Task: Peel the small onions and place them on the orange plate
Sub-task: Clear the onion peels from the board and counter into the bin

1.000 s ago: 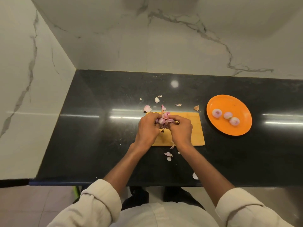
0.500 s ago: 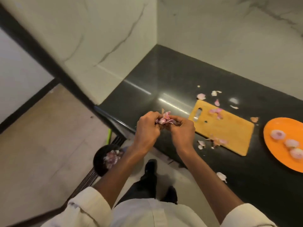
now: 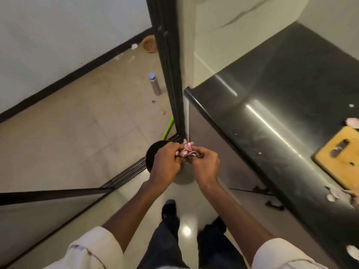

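Sleeves [image 3: 91,247] and dark trousers [image 3: 167,241] fill the near edge of the view, with one shoe [image 3: 168,207] planted on the pale floor [image 3: 77,133]. Past the forearms, the left hand [image 3: 167,164] and right hand [image 3: 206,164] are curled together round a bunch of pink onion skins [image 3: 186,151], pinched between them and held out over the floor, off the counter altogether. Directly under the hands sits a round black bin [image 3: 152,154], its rim showing at the left hand's knuckles.

A second ago both hands held the same bunch over the cutting board [image 3: 342,154] at the counter's middle; since then the person has turned left, so the board now lies at the right edge of the view, near the front edge of the counter [image 3: 272,105], and the orange plate with its peeled onions has gone out of sight. No whole onion can be made out in the hands — only skins. That reads as clearing waste, not peeling: the scraps look ready to be dropped into the bin, after which the hands must go back to the board.

A few loose skins [image 3: 352,122] lie on the counter by the board. Farther off, a metal bottle [image 3: 154,84] stands on the floor beside the black door frame [image 3: 169,65].
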Motion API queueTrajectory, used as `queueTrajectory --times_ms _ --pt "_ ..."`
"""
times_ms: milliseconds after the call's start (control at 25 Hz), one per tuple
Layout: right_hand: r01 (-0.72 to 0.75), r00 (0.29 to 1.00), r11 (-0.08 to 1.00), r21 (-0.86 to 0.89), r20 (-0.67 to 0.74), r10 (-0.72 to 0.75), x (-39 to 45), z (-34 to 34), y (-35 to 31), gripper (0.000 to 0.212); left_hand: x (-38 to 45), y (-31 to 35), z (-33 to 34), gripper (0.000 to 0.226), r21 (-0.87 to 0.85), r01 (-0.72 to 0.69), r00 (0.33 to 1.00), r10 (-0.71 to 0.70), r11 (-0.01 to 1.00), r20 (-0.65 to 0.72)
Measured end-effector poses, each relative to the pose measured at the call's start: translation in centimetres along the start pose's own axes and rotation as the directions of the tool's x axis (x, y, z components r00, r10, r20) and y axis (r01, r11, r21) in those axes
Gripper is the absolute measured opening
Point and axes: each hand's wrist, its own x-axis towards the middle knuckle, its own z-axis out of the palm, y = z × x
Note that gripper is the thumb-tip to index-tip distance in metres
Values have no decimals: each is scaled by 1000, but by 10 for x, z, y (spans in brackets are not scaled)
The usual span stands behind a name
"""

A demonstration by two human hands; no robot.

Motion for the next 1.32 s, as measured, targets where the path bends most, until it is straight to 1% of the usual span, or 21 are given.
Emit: queueTrajectory --times_ms 160,280,360,440,520,640,680,720,760,800,840,880,960,1040,1120,1200,1320 --pt "-24 998 986 -163 56 33 42 103 45 36 40 -115 26 25 -9 117 993 -116 993 34" --pt "-48 991 972 -232 113 75 81 172 99 34 75 -201 69 35 12 125 991 -126 992 51" --pt "-54 982 963 -264 159 99 103 199 129 31 93 -241 97 40 28 145 983 -147 989 106" --pt "-14 976 940 -341 198 87 125 224 158 31 112 -281 126 49 45 179 964 -184 983 192" --pt "7 966 912 -409 238 99 147 242 186 32 133 -313 148 62 66 170 939 -182 983 292" --pt "-17 940 873 -488 289 180 168 257 216 32 153 -339 164 78 228 164 866 -251 960 432" --pt "-30 939 864 -503 281 196 173 260 221 32 155 -345 167 78 277 150 849 -267 949 456" --pt "-58 942 866 -498 259 212 177 262 223 29 156 -350 166 72 294 139 840 -270 946 471" --pt "-96 946 872 -480 229 230 179 264 222 26 155 -356 164 60 272 146 853 -260 951 453" --pt "-126 952 881 -457 193 236 180 265 220 23 151 -360 160 45 229 172 872 -256 958 418" --pt "-142 960 890 -433 158 230 178 265 217 19 144 -360 155 31 224 168 889 -245 960 386" --pt "-152 967 900 -409 129 222 173 263 212 16 138 -354 147 24 220 190 905 -257 957 338" --pt "-168 972 922 -350 100 215 158 252 193 17 128 -329 126 21 210 217 938 -263 953 227" --pt "-204 967 939 -276 90 237 142 234 169 26 119 -295 101 15 92 243 957 -254 966 141" --pt "-244 963 955 -167 70 258 122 209 133 34 111 -257 71 7 53 248 965 -251 967 73" --pt "-219 974 972 -87 32 223 98 178 91 31 100 -216 39 3 102 253 965 -259 962 47" --pt "-176 984 982 62 -19 177 56 125 27 31 80 -160 -6 16 313 209 961 -253 926 109"
